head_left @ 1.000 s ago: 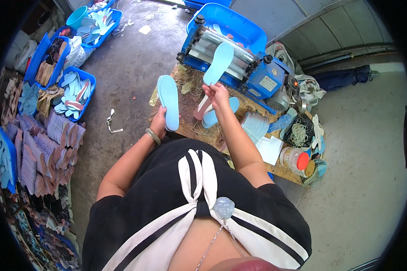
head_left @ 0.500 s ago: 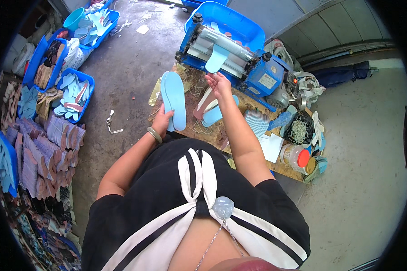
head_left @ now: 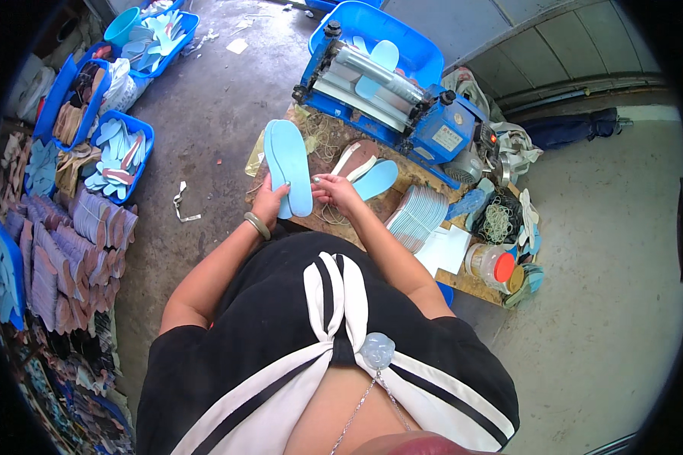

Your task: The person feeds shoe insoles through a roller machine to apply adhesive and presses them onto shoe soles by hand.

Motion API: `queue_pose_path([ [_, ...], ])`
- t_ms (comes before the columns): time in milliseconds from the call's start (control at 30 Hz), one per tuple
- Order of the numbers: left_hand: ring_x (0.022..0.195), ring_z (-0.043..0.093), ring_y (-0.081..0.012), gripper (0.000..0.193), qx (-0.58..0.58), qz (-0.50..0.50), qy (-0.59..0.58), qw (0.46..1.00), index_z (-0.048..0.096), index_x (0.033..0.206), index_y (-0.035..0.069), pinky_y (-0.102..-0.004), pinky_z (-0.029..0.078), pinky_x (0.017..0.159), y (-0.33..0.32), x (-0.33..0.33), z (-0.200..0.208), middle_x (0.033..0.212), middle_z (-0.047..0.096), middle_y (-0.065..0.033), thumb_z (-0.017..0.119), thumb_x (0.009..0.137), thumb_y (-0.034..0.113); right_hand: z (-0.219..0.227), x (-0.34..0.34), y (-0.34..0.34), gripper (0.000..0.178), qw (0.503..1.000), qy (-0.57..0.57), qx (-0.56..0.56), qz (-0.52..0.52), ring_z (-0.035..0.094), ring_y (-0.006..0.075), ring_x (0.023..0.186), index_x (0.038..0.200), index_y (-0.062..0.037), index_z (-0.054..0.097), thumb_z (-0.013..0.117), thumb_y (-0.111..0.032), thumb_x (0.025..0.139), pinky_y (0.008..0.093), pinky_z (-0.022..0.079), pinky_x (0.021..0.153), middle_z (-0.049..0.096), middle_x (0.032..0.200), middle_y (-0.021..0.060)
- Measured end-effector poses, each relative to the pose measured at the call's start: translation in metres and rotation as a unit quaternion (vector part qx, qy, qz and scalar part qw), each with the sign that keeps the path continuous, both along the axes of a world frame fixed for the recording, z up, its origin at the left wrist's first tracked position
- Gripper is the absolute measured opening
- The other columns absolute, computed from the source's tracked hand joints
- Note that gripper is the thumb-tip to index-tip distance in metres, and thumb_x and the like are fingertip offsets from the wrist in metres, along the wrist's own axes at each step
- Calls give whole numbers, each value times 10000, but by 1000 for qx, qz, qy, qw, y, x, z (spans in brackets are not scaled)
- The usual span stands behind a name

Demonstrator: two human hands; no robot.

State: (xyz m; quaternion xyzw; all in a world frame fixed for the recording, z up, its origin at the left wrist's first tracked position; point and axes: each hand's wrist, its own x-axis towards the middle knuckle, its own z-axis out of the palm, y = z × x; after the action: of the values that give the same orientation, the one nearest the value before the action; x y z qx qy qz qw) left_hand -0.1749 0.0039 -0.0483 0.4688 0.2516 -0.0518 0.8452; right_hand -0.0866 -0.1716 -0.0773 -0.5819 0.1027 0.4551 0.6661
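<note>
My left hand grips a small stack of light blue insoles by its lower end, thumb on top. At the stack's right edge is my right hand, fingertips partly bent and slightly apart, with nothing visible in them. Beyond both hands stands a blue roller machine. One light blue insole lies across its top roller, its far end over the blue bin behind. On the wooden table, near my right hand, lie a loose blue insole and a brown-and-white insole.
Right of my right forearm are a fanned stack of insoles, white paper and a red-lidded jar. On the left floor stand blue bins of insoles beside piled bundles of insoles. A motor sits at the machine's right.
My right hand has let go of the insole at the rollers and drawn back to the held stack. That insole has moved through the machine to its far side.
</note>
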Motion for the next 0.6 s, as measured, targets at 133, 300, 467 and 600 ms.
queue_pose_path([
  [133,954,557,-192,474,-8,20,0,1000,330,1271,47,-342,468,823,7,-4,-3,1113,536,-103,492,826,17,14,11,13,259,999,-29,-13,26,620,120,721,1074,-24,541,538,-186,872,171,473,554,626,908,88],
  [300,954,556,-189,473,-13,19,0,1000,329,1274,53,-337,468,820,27,3,-3,1116,533,-102,493,831,24,25,6,37,244,992,-16,-9,128,589,69,651,1033,-22,572,566,-188,855,162,473,542,621,863,40],
  [467,952,554,-181,467,4,6,-8,1000,336,1272,60,-326,469,812,42,15,-2,1106,538,-94,496,834,28,24,-5,54,313,988,-52,-2,142,574,50,656,1101,-27,538,597,-157,822,162,469,547,613,863,15],
  [600,896,584,-187,426,-11,-9,-11,1000,338,1258,59,-336,489,768,57,27,-8,1046,574,-112,468,854,37,21,11,52,287,989,-127,25,68,582,73,687,1104,-28,521,554,-119,834,193,483,547,614,891,25],
])
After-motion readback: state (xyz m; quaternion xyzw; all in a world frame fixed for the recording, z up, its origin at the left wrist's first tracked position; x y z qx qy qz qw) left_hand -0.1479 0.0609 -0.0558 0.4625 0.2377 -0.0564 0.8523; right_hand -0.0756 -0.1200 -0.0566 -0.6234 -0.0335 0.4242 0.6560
